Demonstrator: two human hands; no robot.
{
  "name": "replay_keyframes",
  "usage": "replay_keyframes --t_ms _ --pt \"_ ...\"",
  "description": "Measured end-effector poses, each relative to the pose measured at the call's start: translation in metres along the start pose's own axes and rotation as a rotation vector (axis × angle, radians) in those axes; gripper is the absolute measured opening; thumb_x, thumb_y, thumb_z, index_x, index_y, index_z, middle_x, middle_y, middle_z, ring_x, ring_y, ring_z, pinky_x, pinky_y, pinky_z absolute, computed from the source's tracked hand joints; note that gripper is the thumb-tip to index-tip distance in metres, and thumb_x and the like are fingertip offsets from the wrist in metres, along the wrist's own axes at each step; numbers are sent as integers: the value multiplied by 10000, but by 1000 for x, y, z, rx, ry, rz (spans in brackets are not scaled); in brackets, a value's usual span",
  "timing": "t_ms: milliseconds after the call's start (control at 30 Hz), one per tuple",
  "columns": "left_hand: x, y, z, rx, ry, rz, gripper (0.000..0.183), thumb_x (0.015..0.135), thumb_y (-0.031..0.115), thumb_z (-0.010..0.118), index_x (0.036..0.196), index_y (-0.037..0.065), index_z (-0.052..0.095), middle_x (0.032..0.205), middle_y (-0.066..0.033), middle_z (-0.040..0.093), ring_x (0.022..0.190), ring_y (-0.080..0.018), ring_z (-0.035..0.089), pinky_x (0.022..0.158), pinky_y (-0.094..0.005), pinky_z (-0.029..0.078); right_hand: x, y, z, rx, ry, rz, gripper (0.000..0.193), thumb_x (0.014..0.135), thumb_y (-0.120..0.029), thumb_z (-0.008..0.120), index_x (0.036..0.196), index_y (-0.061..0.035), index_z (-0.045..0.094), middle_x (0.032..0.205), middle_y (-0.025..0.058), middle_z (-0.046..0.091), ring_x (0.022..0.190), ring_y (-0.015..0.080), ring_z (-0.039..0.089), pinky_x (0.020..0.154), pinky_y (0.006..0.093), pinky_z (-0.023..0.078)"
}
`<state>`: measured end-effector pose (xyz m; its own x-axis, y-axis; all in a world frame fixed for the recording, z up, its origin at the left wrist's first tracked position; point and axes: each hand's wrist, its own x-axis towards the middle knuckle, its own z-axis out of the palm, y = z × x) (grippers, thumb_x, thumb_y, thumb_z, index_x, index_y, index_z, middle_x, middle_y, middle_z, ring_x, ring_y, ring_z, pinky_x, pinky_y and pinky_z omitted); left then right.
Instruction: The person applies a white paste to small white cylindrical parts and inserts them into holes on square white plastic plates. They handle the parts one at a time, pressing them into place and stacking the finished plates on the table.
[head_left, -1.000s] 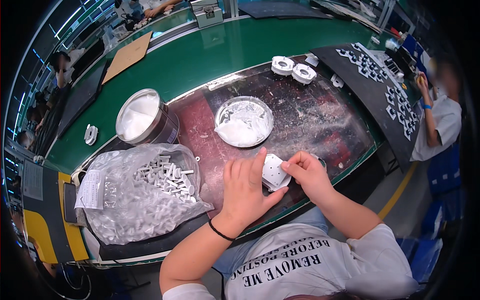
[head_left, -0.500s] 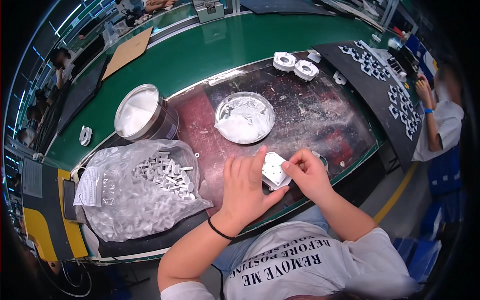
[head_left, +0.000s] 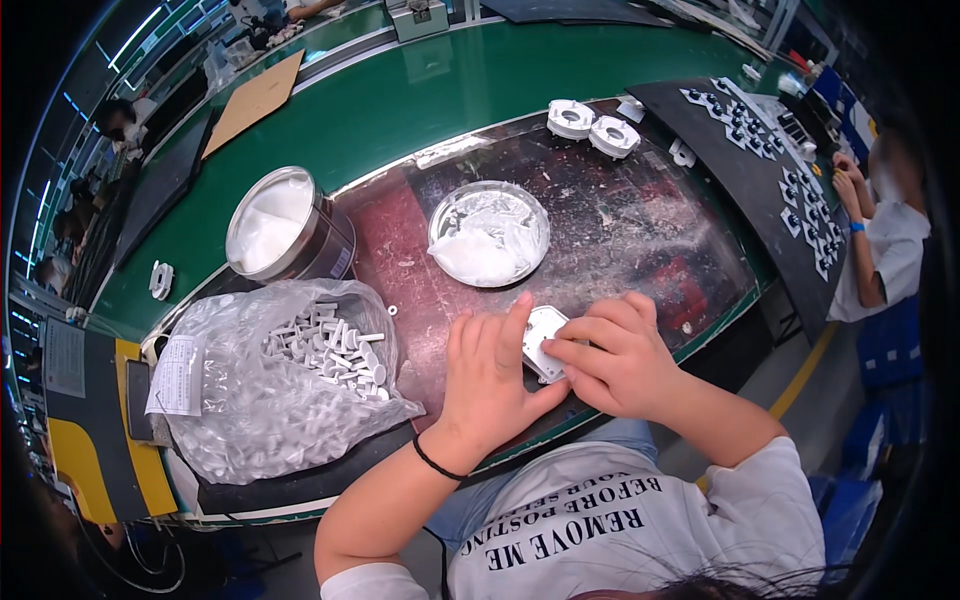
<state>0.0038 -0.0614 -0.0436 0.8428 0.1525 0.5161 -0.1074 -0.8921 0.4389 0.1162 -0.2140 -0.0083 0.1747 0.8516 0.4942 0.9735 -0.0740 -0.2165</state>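
A white plastic housing (head_left: 541, 327) with small holes in its flat face lies between my hands at the table's near edge. My left hand (head_left: 488, 375) grips it from the left, thumb at the near edge and index finger along the far left side. Over the housing's right part, my right hand (head_left: 628, 357) has its thumb and fingertips drawn together on the face. Whatever those fingertips pinch, if anything, is hidden. Beyond the hands stands a round metal dish (head_left: 547, 238) holding white paste.
On the left lies a clear plastic bag (head_left: 265, 425) of grey pegs (head_left: 340, 350), with a metal bucket (head_left: 335, 245) of white paste behind it. Two white round parts (head_left: 571, 119) sit at the far right. A black board (head_left: 690, 130) bears several small assemblies; a co-worker (head_left: 885, 240) sits beyond.
My right hand has shifted from the housing's right edge onto its face, its fingers now covering more of it. My left hand keeps its hold almost unmoved.
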Motion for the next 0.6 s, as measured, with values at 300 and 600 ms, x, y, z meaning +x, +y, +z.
replay_keyframes --t_ms 300,600 --pt "0 -2 1 -79 12 -5 978 643 342 771 1407 47 237 981 -110 498 950 -304 470 939 -504 319 1 17 -2 -45 -29 -143 305 716 -278 678 1003 -173 669 1056 -51 603 969 146 527 837 373 314" --pt "2 -5 -1 -154 -15 -5 982 638 306 786 1409 55 232 1005 -120 502 952 -315 471 917 -473 337 8 21 -2 -12 -28 -202 270 721 -242 674 973 -148 676 1043 -51 616 979 138 546 820 354 349"
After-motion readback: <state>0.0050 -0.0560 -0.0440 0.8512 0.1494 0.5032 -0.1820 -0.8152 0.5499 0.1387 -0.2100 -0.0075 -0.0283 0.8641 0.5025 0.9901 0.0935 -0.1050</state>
